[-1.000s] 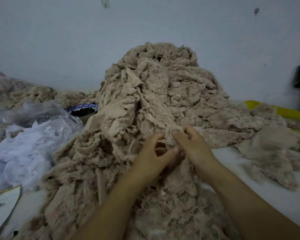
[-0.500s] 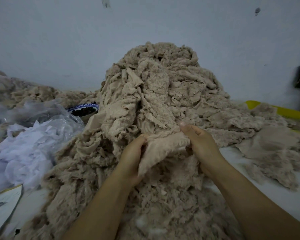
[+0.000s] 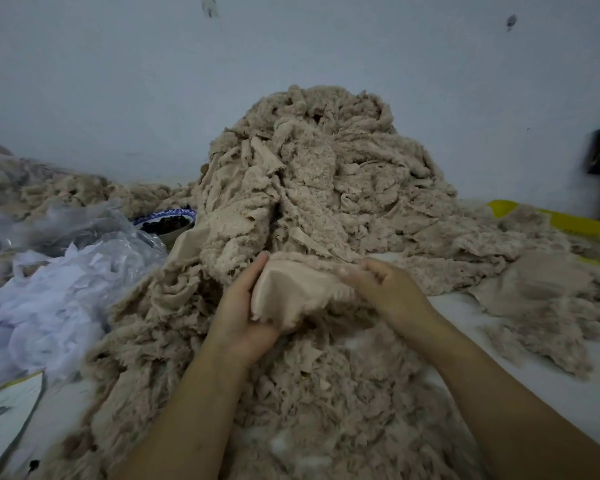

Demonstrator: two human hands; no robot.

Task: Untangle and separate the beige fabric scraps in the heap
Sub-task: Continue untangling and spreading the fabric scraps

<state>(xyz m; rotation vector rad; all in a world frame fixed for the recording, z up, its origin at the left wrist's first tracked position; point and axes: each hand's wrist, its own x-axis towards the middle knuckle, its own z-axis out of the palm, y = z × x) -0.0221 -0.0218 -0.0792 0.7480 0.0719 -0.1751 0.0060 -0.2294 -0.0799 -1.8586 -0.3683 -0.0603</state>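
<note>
One scrap point(image 3: 291, 289) is held up at the near slope of the heap point(image 3: 326, 174), abt midway up. Left hand point(image 3: 243, 306) grips the scrap's lower-left edge; right hand point(image 3: 385, 289) pinches its fuzzy top edge. Prob. v. light, soft, floppy: one side smooth, other fleecy. Frayed bits likely snag neighbours, so take it by the edges & ease apart, no yanking. Left thumb hidden under cloth, right fingertips blurred. Bowl point(image 3: 168, 221) left of the heap is half buried.

No legible text or labels.
</note>
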